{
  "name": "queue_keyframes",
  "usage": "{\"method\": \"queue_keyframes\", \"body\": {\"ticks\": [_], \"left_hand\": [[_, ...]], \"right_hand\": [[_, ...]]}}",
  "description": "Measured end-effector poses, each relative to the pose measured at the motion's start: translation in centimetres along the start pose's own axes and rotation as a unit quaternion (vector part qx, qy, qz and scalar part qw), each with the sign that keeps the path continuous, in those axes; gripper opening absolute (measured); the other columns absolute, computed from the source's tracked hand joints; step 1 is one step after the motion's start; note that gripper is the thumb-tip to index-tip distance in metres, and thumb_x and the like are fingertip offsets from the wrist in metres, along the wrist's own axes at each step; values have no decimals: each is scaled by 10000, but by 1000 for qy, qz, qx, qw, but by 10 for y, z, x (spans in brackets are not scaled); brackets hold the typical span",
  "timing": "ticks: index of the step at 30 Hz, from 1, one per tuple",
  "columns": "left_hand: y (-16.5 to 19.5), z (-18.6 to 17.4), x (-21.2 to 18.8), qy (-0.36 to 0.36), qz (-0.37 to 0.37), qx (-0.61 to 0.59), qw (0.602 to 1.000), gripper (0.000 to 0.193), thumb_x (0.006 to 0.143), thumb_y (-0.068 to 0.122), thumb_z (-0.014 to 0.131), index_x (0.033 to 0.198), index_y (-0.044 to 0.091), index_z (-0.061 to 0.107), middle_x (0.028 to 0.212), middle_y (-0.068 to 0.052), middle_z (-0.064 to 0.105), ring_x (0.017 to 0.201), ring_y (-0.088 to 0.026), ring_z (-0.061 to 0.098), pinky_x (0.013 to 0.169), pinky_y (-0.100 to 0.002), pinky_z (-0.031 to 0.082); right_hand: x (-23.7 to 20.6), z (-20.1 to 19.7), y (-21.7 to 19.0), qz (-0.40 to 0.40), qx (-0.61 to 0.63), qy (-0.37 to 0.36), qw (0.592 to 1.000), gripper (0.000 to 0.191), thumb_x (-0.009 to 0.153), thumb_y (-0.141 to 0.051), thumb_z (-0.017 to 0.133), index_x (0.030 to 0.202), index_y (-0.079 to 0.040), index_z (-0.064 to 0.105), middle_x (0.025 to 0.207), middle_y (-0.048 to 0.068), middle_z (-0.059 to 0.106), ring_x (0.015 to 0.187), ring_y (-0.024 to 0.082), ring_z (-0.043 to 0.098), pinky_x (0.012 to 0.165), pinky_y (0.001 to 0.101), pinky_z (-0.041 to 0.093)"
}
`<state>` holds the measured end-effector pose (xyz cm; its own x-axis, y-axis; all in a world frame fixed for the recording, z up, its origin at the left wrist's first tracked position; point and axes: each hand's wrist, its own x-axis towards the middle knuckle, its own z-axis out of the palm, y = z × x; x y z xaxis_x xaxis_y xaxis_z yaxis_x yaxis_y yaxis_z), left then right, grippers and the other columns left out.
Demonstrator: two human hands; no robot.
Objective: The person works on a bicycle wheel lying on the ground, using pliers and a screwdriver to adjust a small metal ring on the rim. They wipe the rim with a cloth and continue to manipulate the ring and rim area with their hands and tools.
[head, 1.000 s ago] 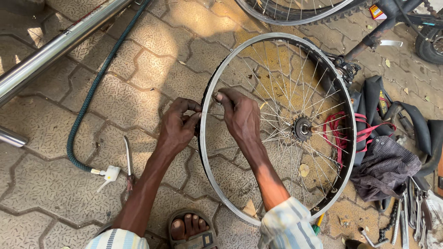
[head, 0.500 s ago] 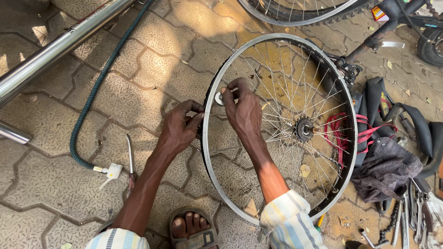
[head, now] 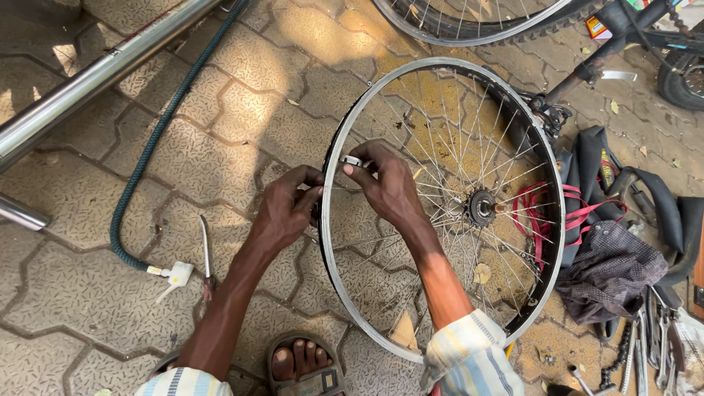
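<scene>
A bare bicycle wheel rim point(head: 440, 66) with thin spokes and a central hub point(head: 482, 207) stands on the paving in front of me. My left hand point(head: 287, 209) grips the rim's left edge from outside. My right hand point(head: 389, 183) reaches through the spokes and pinches a small round metal tool point(head: 353, 160) at the rim's inner side, close to my left fingers. Both forearms come up from striped sleeves.
A dark air hose point(head: 147, 161) ends in a white nozzle point(head: 176, 275) at left, beside a thin metal tool point(head: 206, 253). A steel pipe point(head: 103, 70) crosses top left. Inner tubes and a dark cloth point(head: 612, 268) lie right, tools point(head: 649, 334) below. My sandalled foot point(head: 301, 363) rests underneath.
Both hands have shifted slightly up along the rim's left edge, and the right hand's fingers have turned on the small metal tool. The wheel stays where it was.
</scene>
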<state>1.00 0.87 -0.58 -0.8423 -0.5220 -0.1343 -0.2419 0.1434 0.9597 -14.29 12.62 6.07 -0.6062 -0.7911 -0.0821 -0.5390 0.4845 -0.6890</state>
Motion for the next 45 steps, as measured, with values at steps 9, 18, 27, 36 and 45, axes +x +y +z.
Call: {"method": "queue_keyframes", "body": {"ticks": [9, 18, 27, 36, 45], "left_hand": [[0, -2, 0, 16, -13, -7, 1000, 173, 931, 110, 650, 1101, 98, 682, 1117, -84, 746, 954, -236, 749, 831, -381, 632], [0, -6, -5, -18, -49, -145, 988, 192, 885, 136, 658, 1074, 104, 673, 1107, -63, 716, 895, -234, 763, 788, -420, 623], [-11, -2, -1, -4, 76, -68, 995, 149, 966, 135, 643, 1109, 97, 659, 1153, -87, 707, 992, -182, 714, 810, -377, 598], [-5, -4, -2, -15, -32, -150, 988, 202, 903, 122, 677, 1104, 133, 680, 1080, -69, 732, 848, -177, 760, 749, -362, 627], [0, -1, -3, -3, -70, -66, 995, 128, 955, 160, 646, 1071, 106, 662, 1031, -80, 759, 853, -208, 750, 767, -372, 651]], "right_hand": [[6, 13, 14, -63, -46, -4, 997, 429, 1042, -367, 661, 1231, 17, 658, 1097, 221, 679, 884, 285, 660, 722, 475, 545], [15, 18, 0, 157, 9, 0, 988, 407, 1013, -410, 505, 1178, -62, 634, 815, 136, 676, 577, 225, 605, 569, 444, 528], [4, 4, -1, 70, -75, -52, 993, 475, 964, -501, 525, 1112, -100, 732, 633, 79, 678, 482, 178, 534, 529, 442, 435], [26, 16, 7, 138, -37, -14, 990, 437, 1030, -452, 459, 1151, -101, 689, 631, 113, 721, 526, 134, 656, 566, 416, 506], [-3, 13, 8, -80, -74, 39, 993, 344, 1010, -347, 571, 1126, -73, 742, 891, 102, 719, 578, 175, 583, 530, 365, 490]]}}
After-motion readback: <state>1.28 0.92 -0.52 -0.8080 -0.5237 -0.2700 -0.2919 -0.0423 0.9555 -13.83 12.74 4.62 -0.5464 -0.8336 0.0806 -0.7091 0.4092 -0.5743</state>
